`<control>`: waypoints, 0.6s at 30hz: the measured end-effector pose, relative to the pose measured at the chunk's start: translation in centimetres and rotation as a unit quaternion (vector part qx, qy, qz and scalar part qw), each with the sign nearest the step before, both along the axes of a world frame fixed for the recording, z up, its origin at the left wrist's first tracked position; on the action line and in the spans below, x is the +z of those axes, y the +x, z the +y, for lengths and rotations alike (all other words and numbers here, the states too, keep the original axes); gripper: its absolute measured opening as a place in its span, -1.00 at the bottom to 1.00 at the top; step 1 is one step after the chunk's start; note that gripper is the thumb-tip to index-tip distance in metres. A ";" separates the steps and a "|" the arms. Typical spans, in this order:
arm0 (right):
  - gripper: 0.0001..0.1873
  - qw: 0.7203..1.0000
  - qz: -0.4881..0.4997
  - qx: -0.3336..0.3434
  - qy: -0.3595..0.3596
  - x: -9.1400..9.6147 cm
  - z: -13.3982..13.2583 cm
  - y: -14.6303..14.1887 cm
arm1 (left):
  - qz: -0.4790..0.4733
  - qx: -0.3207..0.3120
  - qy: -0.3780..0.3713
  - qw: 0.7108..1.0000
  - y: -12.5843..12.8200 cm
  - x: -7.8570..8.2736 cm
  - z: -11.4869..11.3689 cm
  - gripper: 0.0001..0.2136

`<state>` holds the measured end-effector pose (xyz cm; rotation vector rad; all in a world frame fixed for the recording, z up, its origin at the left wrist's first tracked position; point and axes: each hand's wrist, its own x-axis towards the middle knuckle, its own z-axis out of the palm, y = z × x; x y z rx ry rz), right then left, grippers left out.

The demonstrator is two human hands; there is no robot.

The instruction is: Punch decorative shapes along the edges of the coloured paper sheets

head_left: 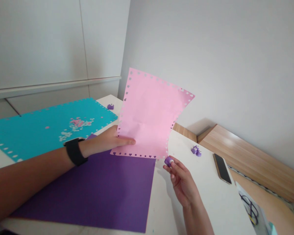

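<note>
Okay, here's what I'm seeing on my feed from the head cam. The left hand (110, 138), with a black wristband (74, 151) on that wrist, is holding up a pink paper sheet with punched edges (149, 114), gripping its lower left edge with the fingers spread flat over the front. The sheet is tilted in the air, and its lower edge sits just above the right hand (182, 181). That hand is pinched narrow around a small purple plastic craft punch (169, 161), though the fingers hide most of it, so I can't swear to the shape.

Below them, a dark purple paper sheet (88, 192) lies on a white table (210, 195). Beyond it there's a teal punched paper sheet (46, 130) with pale paper cutouts (75, 125), plus two more small purple craft punches (110, 106) (196, 150) and a black smartphone (221, 168).
</note>
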<state>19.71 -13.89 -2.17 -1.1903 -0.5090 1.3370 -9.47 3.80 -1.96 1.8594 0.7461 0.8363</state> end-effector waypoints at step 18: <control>-0.65 0.995 -0.060 -0.040 0.072 -1.1 0.4 -0.6 | -0.002 -0.002 0.013 1.000 0.0 -0.3 0.3 -0.35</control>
